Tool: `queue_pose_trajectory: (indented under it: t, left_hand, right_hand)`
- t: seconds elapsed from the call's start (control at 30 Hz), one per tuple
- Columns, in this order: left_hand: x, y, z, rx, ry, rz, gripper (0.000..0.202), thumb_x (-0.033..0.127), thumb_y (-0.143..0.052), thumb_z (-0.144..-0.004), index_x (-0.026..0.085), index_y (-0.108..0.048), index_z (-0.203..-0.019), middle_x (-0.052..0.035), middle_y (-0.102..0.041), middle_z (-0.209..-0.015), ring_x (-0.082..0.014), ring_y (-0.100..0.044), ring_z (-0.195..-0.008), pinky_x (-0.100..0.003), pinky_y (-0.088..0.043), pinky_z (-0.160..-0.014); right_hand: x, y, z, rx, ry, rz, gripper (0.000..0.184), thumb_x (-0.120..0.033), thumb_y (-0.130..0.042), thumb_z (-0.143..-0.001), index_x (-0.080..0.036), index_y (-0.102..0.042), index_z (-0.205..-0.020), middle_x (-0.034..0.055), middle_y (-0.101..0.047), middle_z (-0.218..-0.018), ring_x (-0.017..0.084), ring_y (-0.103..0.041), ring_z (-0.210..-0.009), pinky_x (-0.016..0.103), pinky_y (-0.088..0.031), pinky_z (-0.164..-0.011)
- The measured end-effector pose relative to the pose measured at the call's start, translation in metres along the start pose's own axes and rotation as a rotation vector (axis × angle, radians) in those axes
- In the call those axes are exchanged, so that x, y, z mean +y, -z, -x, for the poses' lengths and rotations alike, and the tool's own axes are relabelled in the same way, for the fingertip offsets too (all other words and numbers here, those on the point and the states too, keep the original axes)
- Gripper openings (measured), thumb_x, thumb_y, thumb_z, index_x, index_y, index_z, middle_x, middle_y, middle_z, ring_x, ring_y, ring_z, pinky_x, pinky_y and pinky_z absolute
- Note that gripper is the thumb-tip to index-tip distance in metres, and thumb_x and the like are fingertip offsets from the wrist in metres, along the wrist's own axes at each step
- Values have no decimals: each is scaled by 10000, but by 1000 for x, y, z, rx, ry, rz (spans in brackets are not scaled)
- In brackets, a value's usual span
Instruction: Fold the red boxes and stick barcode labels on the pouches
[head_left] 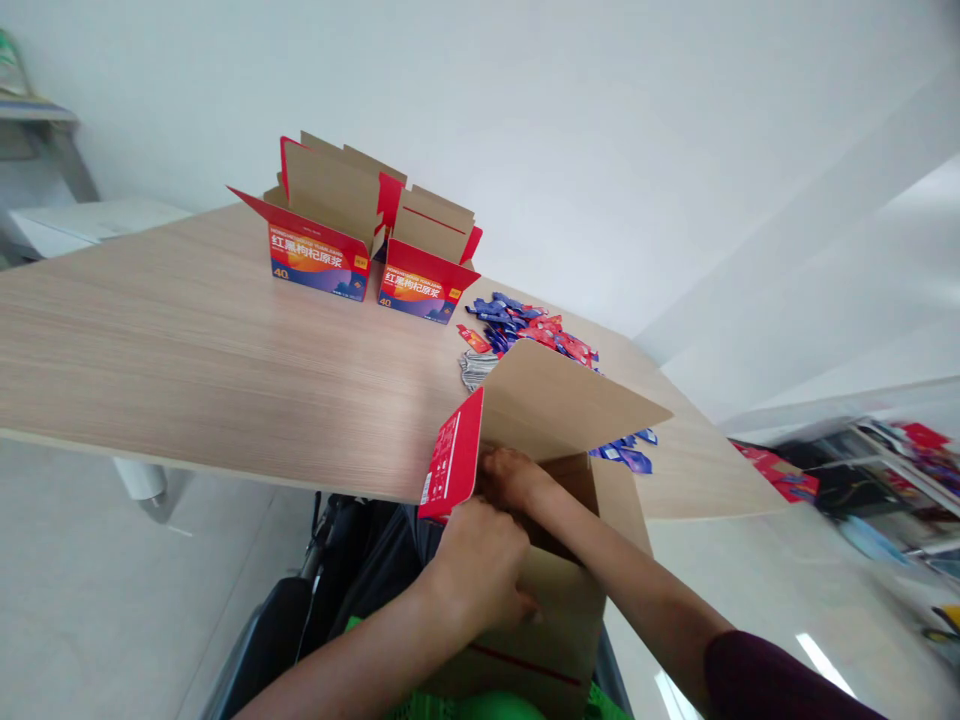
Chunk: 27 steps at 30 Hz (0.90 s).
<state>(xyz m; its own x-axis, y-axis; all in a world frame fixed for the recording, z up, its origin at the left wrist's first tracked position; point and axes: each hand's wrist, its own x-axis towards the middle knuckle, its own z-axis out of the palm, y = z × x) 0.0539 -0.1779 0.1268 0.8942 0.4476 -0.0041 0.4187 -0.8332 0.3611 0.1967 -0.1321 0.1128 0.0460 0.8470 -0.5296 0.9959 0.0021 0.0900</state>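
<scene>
An open cardboard box (pixel 559 410), brown inside with a red printed side, stands tilted at the table's near edge, over my lap. Its flaps spread outward. My left hand (pixel 484 555) is closed over the near left corner, with its fingers wrapped around the cardboard. Inside the opening, my right hand (pixel 514 478) has curled fingers against the inner face of the red side; the fingertips are partly hidden. What lies at the bottom of the box cannot be seen.
Two open red and blue boxes (pixel 319 260) stand toward the back of the wooden table (pixel 225 350). Blue and red sachets (pixel 517 325) lie heaped behind my box, beside a stack of folded grey-white paper (pixel 476 370). More blue sachets (pixel 630 452) lie to its right.
</scene>
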Motion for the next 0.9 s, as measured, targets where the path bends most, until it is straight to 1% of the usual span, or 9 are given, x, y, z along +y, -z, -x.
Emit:
queue_pose_trajectory:
  t: [0.13, 0.27, 0.37, 0.47, 0.57, 0.7, 0.8, 0.87, 0.9]
  left_hand:
    - [-6, -4, -3, 56, -19, -44, 702, 753, -776, -613, 129, -754, -934, -158, -751, -874, -334, -705, -807, -429, -539, -728]
    - [-16, -5, -7, 176, -49, -58, 709, 795, -701, -670, 133, -737, -920, -162, -748, -878, -342, -701, -843, -450, -538, -765]
    - [-22, -4, -10, 192, -45, -50, 705, 804, -671, -703, 130, -735, -897, -151, -750, -845, -331, -709, -798, -421, -538, -710]
    - [-25, -3, -14, 190, -42, -69, 723, 803, -679, -700, 117, -743, -917, -154, -752, -814, -334, -718, -772, -405, -534, -678]
    - [-27, -2, -18, 179, -49, -77, 709, 810, -642, -727, 126, -750, -878, -159, -753, -807, -343, -724, -778, -405, -531, -674]
    - [-31, 3, -19, 176, -47, -100, 688, 791, -538, -826, 132, -738, -849, -151, -740, -792, -332, -719, -762, -416, -535, -676]
    - [-41, 12, -15, 223, -178, -66, 560, 690, -588, -873, 148, -710, -941, -111, -734, -894, -288, -714, -852, -378, -550, -730]
    - [-52, 18, -9, 341, -330, 42, 449, 604, -596, -917, 171, -681, -1003, -97, -714, -1058, -254, -694, -994, -345, -556, -824]
    - [-58, 20, -6, 443, -386, 105, 398, 556, -583, -945, 178, -665, -1039, -104, -689, -1150, -248, -669, -1081, -342, -550, -886]
  right_hand:
    - [-1, -2, -12, -11, 12, -59, 207, -231, -590, -910, -185, -758, -1023, 133, -761, -1086, 264, -709, -993, 293, -512, -789]
    - [6, 6, -18, -33, 32, -122, 172, -148, -595, -857, -184, -763, -874, 93, -774, -961, 240, -698, -882, 281, -495, -717]
    - [12, 13, -14, -74, 104, -167, 146, -82, -627, -766, -173, -741, -758, 44, -754, -818, 218, -672, -802, 271, -484, -695]
    - [18, 14, -1, -127, 224, -232, 183, -37, -642, -685, -178, -730, -761, -9, -737, -784, 190, -654, -773, 244, -479, -678]
    - [26, 9, 15, -98, 337, -335, 175, -48, -599, -722, -173, -714, -763, 6, -744, -805, 184, -642, -765, 242, -479, -671]
    - [42, 2, 32, -67, 311, -413, 210, -86, -549, -797, -175, -735, -833, 46, -769, -878, 192, -654, -780, 253, -487, -704]
    - [50, 0, 39, -84, 326, -466, 210, -144, -580, -838, -191, -753, -947, 50, -773, -1002, 207, -682, -880, 255, -493, -755]
    - [52, 0, 40, -65, 318, -456, 210, -200, -608, -860, -193, -754, -1010, 61, -767, -1046, 222, -691, -909, 258, -491, -751]
    - [51, 1, 40, -64, 310, -439, 229, -224, -616, -868, -192, -751, -1049, 67, -765, -1057, 226, -695, -911, 257, -489, -738]
